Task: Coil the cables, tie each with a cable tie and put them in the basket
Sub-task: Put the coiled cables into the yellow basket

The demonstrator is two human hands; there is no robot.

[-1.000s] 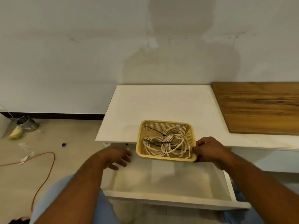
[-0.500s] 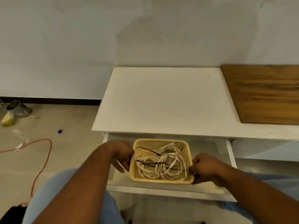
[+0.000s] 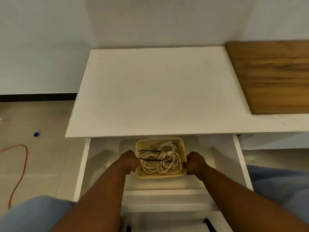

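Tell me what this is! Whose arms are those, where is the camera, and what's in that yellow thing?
Those are a person's two bare arms; there is no machine here. The camera sits on the person's head and looks down, so you see what they see. The left hand and the right hand each grip one side of a yellow basket. Inside it lie white cables, coiled into loops and tied with black ties. The basket is down in an open white drawer, just under the edge of a white table. I cannot tell whether it rests on the drawer's bottom yet. A wooden board lies on the table at the right, and an orange cord lies on the floor at the left.
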